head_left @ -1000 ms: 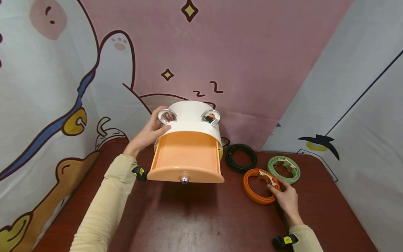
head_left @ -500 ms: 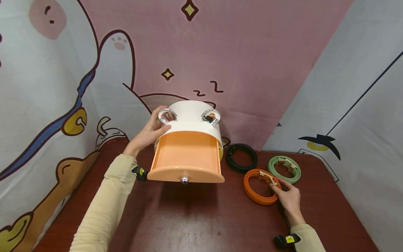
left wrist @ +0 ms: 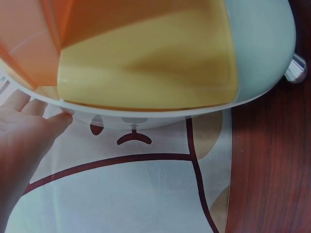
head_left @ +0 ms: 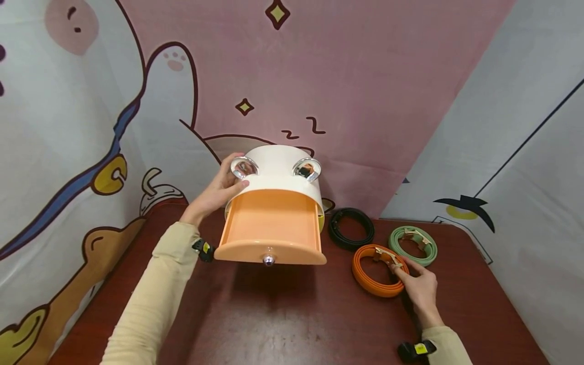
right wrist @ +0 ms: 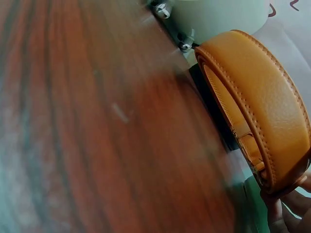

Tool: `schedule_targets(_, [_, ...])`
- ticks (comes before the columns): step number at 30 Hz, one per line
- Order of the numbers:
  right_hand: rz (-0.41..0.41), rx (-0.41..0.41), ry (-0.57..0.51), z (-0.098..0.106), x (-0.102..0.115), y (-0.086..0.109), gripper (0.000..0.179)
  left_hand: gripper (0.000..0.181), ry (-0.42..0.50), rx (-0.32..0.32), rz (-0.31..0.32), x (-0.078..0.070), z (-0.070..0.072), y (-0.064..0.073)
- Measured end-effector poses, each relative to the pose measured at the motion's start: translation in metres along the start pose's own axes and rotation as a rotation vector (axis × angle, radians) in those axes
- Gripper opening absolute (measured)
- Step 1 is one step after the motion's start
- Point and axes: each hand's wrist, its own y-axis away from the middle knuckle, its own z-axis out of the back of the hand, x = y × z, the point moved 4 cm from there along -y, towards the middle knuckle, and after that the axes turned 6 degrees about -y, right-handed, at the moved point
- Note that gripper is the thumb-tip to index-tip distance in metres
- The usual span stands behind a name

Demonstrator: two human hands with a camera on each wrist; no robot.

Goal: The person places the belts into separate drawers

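Observation:
In the head view a white storage box (head_left: 278,180) with two shiny round eyes stands at the back of the table, its orange drawer (head_left: 274,218) pulled out. My left hand (head_left: 212,197) grips the box's left side, thumb on the front by one eye; the left wrist view has those fingertips at the box's rim. With my right hand (head_left: 421,290) I pinch the right edge of a coiled orange belt (head_left: 374,289) near its gold buckle. In the right wrist view this belt (right wrist: 267,92) fills the right side, and most of the hand is cut off.
A coiled black belt (head_left: 333,230) lies between the box and the orange belt. Behind the right hand is a coiled green belt (head_left: 426,257) with a gold buckle. The drawer's metal knob (head_left: 268,260) juts toward me. A printed cloth (head_left: 365,101) hangs behind the table.
The right hand and the orange belt have shifted very slightly to the right. The left hand, box and drawer hold their places.

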Motion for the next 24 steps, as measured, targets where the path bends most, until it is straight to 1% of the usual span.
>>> schedule_targets(6, [0.031,-0.026,-0.007,0.001,0.008,0.003,0.052,0.067,0.0,0.001,-0.001,0.0,0.0,0.0])
schedule_targets(16, [0.042,-0.042,-0.019,0.0,0.02,0.009,0.05,0.067,-0.009,0.004,-0.007,0.001,0.001,0.0])
schedule_targets(21, [0.059,-0.041,-0.034,-0.001,0.025,0.01,0.048,0.066,0.001,0.005,-0.048,0.001,0.001,-0.001])
schedule_targets(24, [0.066,-0.039,-0.037,-0.003,0.027,0.011,0.048,0.066,0.003,0.007,-0.06,0.001,0.0,-0.001])
